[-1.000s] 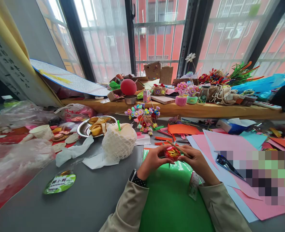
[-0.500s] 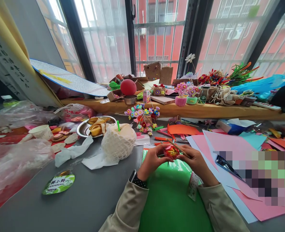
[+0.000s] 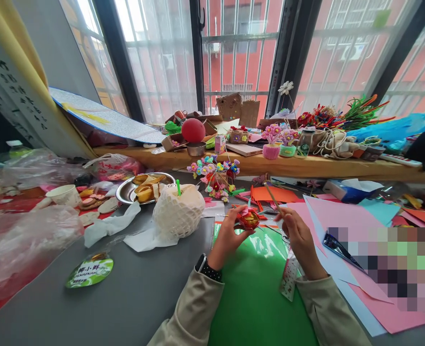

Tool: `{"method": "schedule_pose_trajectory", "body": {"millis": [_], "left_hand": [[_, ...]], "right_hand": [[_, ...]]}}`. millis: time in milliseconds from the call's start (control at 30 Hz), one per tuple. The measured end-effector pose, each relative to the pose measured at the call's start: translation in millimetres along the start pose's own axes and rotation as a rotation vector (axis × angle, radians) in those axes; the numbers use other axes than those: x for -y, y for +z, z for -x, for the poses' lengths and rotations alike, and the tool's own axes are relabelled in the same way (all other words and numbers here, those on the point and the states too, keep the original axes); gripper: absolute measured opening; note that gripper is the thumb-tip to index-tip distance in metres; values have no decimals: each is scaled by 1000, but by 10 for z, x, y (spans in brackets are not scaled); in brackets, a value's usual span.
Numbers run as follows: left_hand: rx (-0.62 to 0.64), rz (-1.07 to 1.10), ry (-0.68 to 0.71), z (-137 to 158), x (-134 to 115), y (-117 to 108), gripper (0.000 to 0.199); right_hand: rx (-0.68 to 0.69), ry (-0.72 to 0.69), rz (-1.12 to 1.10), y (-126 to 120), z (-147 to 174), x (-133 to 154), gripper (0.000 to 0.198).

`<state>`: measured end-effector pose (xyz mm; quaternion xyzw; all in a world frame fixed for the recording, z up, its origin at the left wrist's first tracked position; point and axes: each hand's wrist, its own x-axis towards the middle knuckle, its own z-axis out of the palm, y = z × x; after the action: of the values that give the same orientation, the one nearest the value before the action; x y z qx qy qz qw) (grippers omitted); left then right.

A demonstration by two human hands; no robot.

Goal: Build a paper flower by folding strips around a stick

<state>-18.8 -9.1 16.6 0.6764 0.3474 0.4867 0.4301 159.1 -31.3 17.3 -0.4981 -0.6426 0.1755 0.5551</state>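
Note:
Between the thumb and fingers of my left hand is a small red and gold paper flower, its folded petals facing me. My right hand, a little to the right of the flower and apart from it, grips a thin wooden stick that points up and to the left. Under both hands lies a shiny green sheet. Beside my right wrist a clear patterned ruler rests on the sheet's right side.
To the left stand a coconut in white foam netting and a metal plate with banana peels. Pink paper and a phone lie on the right. Colourful pipe-cleaner flowers stand before the wooden ledge.
My right hand has drawn away from the flower to the right, and the stick now points up. My left hand has shifted slightly left with the flower.

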Motion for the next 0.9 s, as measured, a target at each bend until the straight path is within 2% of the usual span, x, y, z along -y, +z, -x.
{"method": "schedule_pose_trajectory", "body": {"millis": [100, 200, 333, 533, 700, 900], "left_hand": [[-46, 29, -45, -8, -23, -3, 57], [-87, 112, -82, -12, -32, 0, 53], [-25, 188, -106, -19, -10, -11, 49], [21, 246, -142, -46, 13, -54, 53], [28, 258, -112, -51, 34, -53, 50], [65, 290, -127, -46, 26, -45, 51]], "right_hand": [[-10, 90, -49, 8, 12, 8, 28], [10, 75, 2, 0, 10, 14, 25], [73, 3, 54, -5, -1, 40, 21], [291, -103, 61, 41, 21, 85, 21], [315, -61, 103, 55, 44, 74, 29], [335, -84, 126, 58, 32, 97, 27]]}}
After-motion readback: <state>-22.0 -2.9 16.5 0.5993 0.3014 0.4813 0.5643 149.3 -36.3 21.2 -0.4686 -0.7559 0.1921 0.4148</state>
